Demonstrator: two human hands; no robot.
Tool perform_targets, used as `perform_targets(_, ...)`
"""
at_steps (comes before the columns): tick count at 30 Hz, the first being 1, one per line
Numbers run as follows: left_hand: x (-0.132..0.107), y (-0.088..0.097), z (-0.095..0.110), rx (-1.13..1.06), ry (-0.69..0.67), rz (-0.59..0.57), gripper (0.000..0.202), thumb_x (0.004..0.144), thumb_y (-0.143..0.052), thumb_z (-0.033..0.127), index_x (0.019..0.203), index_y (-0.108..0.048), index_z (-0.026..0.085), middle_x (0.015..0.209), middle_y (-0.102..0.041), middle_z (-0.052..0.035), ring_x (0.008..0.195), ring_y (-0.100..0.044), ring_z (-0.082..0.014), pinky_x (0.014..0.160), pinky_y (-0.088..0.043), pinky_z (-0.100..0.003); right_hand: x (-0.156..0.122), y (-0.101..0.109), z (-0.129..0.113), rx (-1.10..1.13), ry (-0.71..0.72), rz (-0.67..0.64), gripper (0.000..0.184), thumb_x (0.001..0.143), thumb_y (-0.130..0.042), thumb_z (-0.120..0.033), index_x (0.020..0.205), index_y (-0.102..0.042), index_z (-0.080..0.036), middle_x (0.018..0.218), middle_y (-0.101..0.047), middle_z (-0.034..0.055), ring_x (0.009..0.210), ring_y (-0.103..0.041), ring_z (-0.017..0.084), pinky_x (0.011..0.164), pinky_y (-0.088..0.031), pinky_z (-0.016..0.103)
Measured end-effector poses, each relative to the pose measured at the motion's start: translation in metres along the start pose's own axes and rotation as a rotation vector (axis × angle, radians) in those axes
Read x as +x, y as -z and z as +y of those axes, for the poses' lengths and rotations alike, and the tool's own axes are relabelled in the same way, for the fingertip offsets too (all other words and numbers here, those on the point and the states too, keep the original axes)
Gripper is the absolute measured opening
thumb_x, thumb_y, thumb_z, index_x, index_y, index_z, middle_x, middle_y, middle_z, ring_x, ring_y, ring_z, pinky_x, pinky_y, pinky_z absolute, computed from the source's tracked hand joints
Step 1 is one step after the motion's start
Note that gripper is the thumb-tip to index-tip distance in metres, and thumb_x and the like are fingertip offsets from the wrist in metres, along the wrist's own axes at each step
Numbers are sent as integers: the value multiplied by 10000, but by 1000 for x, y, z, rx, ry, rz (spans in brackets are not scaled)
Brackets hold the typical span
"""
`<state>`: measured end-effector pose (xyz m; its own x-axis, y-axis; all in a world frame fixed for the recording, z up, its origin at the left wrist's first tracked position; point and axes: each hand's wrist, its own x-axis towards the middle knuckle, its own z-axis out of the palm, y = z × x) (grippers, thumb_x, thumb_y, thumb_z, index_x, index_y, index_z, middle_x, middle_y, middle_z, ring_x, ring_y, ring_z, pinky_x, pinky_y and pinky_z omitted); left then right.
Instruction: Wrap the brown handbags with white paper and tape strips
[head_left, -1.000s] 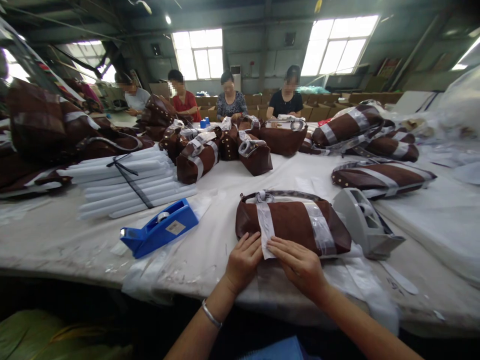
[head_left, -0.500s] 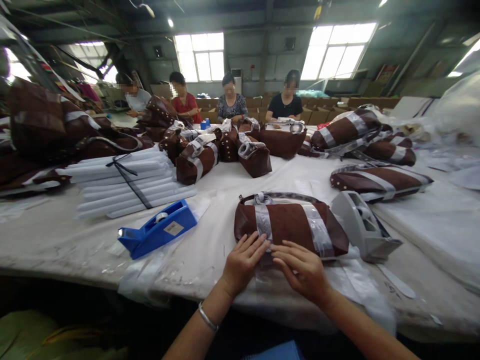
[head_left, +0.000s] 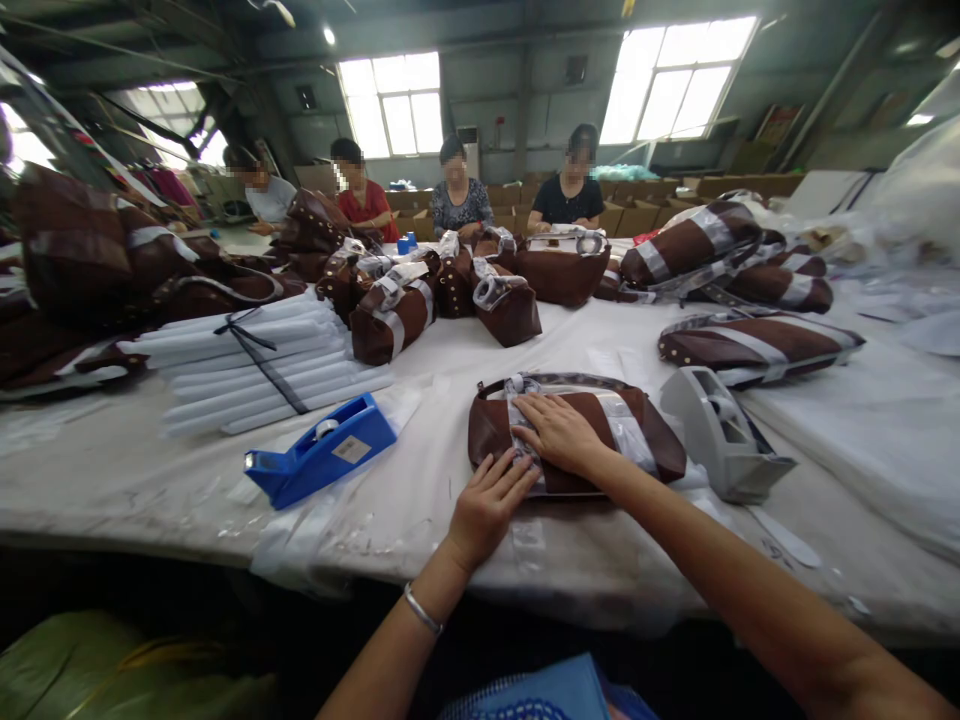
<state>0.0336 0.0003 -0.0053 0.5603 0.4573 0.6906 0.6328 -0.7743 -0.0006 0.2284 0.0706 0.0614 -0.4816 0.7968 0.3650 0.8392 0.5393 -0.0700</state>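
A brown handbag [head_left: 652, 445] wrapped in pale paper bands lies flat on the white table [head_left: 420, 510] in front of me. My right hand [head_left: 559, 432] lies open and flat on the left paper band, palm down. At the bag's near left edge, my left hand [head_left: 487, 500] rests with fingers stretched out, touching the lower end of that band. A bracelet is on my left wrist. Neither hand holds anything.
A blue tape dispenser [head_left: 319, 455] sits to the left, a grey one [head_left: 724, 435] to the right. Tied white rolls [head_left: 255, 365] lie at the left. Several wrapped brown bags [head_left: 394, 310] crowd the table's far side, where several people [head_left: 457, 195] sit.
My right hand slid from the bag's near edge up onto the left paper band, flattening it. The band's loose end is now pressed down. My left hand stayed at the near edge.
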Motion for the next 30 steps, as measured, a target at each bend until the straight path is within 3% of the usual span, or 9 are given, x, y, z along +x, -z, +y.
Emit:
perform_targets(3, -1, 1, 0, -23, -7, -14, 462, 982, -480, 90, 1414, -516, 248, 1398, -598, -42, 1382, -469, -222, 1136, -441, -472, -28, 3, -12, 2, 40, 41, 492, 1010, -457, -302, 1477, -450, -148, 1520, -460, 136, 1446, -358, 301, 1198, -290, 529)
perform_targets(7, -3, 2, 0, -46, -2, -32, 476, 978, -483, 83, 1426, -500, 243, 1418, -580, -36, 1394, -454, -217, 1142, -433, -470, -95, 3, -36, 83, 54, 97, 542, 1002, -454, -224, 1535, -352, -220, 1556, -416, 86, 1477, -298, 262, 1221, -261, 528)
perform_targets(10, -2, 4, 0, -52, 8, -51, 502, 980, -476, 86, 1453, -468, 253, 1442, -557, -31, 1417, -417, -214, 1150, -422, -463, -144, -1, -53, 158, 68, 114, 586, 966, -567, -265, 1522, -379, -244, 1536, -446, 97, 1469, -313, 280, 1203, -295, 552)
perform_targets(13, 0, 6, 0, -52, 8, -67, 522, 983, -469, 96, 1475, -437, 265, 1448, -551, -36, 1424, -406, -213, 1152, -419, -463, -170, -8, -65, 237, 168, 21, 688, 894, -691, -365, 1505, -407, -224, 1511, -476, 119, 1467, -312, 298, 1185, -323, 556)
perform_targets(16, 1, 7, 1, -44, 3, -51, 526, 979, -474, 92, 1474, -439, 266, 1435, -564, -37, 1410, -430, -214, 1146, -426, -467, -175, -15, -71, 296, 236, -36, 690, 881, -707, -334, 1495, -424, -202, 1478, -515, 126, 1438, -373, 279, 1164, -373, 505)
perform_targets(20, 0, 5, 1, -32, 0, -43, 530, 975, -473, 80, 1472, -442, 262, 1431, -568, -34, 1412, -429, -216, 1143, -433, -473, -170, -21, -72, 332, 231, 99, 457, 910, -597, -139, 1359, -589, -227, 1323, -657, 95, 1288, -566, 241, 1077, -493, 423)
perform_targets(24, -1, 3, 1, -4, -11, -37, 514, 974, -485, 89, 1459, -461, 255, 1437, -563, -32, 1413, -427, -222, 1140, -437, -473, -164, -23, -74, 352, 258, 249, 251, 933, -607, -195, 1168, -690, -229, 1128, -754, 64, 1094, -695, 225, 977, -574, 378)
perform_targets(30, -1, 4, 1, 14, -14, -53, 524, 961, -468, 73, 1462, -457, 227, 1446, -554, -42, 1416, -424, -224, 1126, -455, -474, -169, -13, -84, 338, 284, 293, 221, 948, -572, -158, 1128, -682, -224, 1040, -776, 47, 951, -743, 204, 883, -621, 340)
